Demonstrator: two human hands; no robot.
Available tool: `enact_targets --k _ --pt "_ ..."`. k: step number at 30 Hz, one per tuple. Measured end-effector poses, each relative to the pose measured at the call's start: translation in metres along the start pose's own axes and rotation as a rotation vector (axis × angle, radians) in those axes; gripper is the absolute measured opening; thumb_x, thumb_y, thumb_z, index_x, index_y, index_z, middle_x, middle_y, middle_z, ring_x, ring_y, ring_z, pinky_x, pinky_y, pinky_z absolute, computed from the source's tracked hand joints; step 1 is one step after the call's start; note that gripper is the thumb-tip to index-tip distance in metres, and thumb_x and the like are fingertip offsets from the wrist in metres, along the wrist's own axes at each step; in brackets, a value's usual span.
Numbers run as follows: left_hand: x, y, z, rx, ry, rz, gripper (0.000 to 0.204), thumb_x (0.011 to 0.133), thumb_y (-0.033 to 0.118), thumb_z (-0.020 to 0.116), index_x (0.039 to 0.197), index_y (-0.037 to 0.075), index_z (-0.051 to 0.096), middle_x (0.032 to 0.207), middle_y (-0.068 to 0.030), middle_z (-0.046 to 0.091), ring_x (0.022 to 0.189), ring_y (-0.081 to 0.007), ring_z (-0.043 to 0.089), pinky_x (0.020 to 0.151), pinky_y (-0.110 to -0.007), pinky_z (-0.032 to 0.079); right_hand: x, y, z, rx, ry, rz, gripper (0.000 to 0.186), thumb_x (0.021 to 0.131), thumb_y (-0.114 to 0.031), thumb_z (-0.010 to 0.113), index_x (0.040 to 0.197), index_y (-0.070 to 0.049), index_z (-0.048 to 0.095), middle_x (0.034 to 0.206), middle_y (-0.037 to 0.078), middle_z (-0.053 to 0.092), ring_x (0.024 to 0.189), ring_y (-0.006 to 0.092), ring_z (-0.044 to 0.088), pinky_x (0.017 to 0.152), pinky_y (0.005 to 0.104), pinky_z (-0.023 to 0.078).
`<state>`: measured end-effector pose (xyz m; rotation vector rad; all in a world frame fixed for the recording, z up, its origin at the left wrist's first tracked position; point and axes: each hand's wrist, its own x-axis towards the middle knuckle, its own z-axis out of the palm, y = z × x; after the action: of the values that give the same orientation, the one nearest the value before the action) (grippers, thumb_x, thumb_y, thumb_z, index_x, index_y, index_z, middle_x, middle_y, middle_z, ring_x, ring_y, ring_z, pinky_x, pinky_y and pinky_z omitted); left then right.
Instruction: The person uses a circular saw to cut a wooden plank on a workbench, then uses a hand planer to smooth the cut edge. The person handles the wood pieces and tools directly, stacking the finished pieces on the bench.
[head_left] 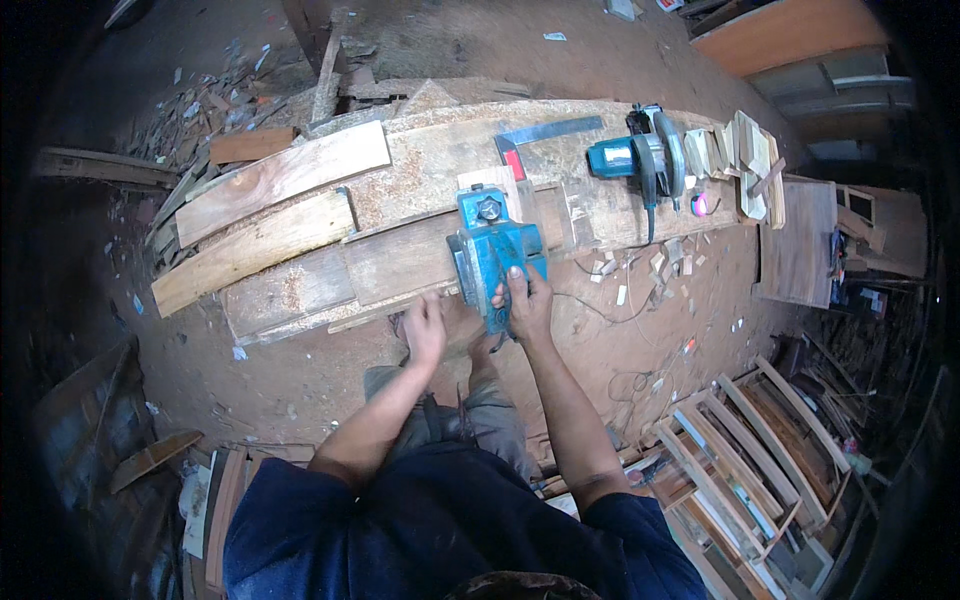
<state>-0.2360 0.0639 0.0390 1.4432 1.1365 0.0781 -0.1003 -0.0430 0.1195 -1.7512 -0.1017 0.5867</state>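
Note:
My right hand [529,308] is wrapped round the rear handle of a blue electric planer [492,238], which sits on the workbench close to its front edge. A pale piece of wood [490,182] shows just beyond the planer's front end. Left of the planer, my left hand [424,330] is at the bench's near edge, beside a thin wooden strip [375,312]. Its fingers are loosely bent, slightly blurred, and nothing shows in them. Flat boards [400,262] lie along the bench next to the planer.
Two long planks [285,185] rest on the bench's left part among shavings. Behind the planer lies a try square [550,130] with a red-marked stock. Farther right are a circular saw [640,160], a pink-and-white round object [699,205] and wood offcuts [750,160]. A cord [600,312] trails over the littered floor; wooden frames [740,460] stand behind me at right.

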Motion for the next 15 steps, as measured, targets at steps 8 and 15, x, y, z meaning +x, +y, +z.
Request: enact_targets --k 8,15 --pt "-0.008 -0.087 0.077 -0.701 -0.461 -0.215 0.046 0.096 0.001 0.055 0.141 -0.006 0.047 0.116 -0.0072 0.065 0.097 -0.0167 0.063 0.084 -0.028 0.051 0.022 -0.008 0.009 -0.003 0.005 0.017 0.045 0.104 -0.043 0.056 0.1 0.001 0.063 0.07 0.007 0.062 0.055 0.0116 0.06 0.05 0.0259 0.049" --pt "0.0 -0.05 0.09 -0.8 -0.621 -0.202 0.026 0.087 -0.005 0.061 0.113 0.002 0.058 0.088 -0.0037 0.061 0.071 -0.011 0.057 0.063 -0.029 0.048 0.037 -0.016 0.015 0.006 0.005 -0.009 0.045 0.104 -0.044 0.057 0.099 0.0 0.064 0.069 0.006 0.062 0.053 0.0103 0.058 0.048 0.0255 0.048"
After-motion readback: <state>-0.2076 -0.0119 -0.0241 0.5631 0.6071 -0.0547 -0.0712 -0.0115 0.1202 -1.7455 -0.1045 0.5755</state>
